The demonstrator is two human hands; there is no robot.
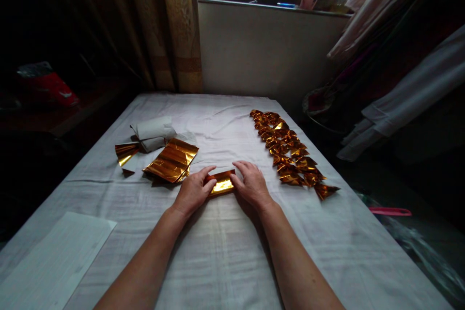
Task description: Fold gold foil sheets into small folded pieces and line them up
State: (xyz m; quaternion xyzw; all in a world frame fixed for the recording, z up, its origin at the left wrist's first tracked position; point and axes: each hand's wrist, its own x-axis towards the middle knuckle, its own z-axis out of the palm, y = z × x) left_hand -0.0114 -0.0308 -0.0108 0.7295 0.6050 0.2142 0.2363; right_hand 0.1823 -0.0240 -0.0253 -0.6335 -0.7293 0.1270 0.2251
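Between my two hands lies a partly folded sheet of shiny gold foil paper (pixel 222 184), low over the white cloth. My left hand (pixel 194 189) grips its left end with thumb and fingers. At the right end, my right hand (pixel 252 181) pinches it the same way. Just left of my left hand rests a stack of flat gold foil paper (pixel 172 160). To the right, folded gold foil pieces (pixel 286 147) lie in long rows running away from me.
The table (pixel 218 252) wears a white cloth. Crumpled whitish paper (pixel 154 131) and a fanned gold scrap (pixel 126 152) lie at the back left. A pale sheet (pixel 61 256) is at the front left. Clothes (pixel 410 92) hang off the right side; a curtain (pixel 156 24) hangs behind.
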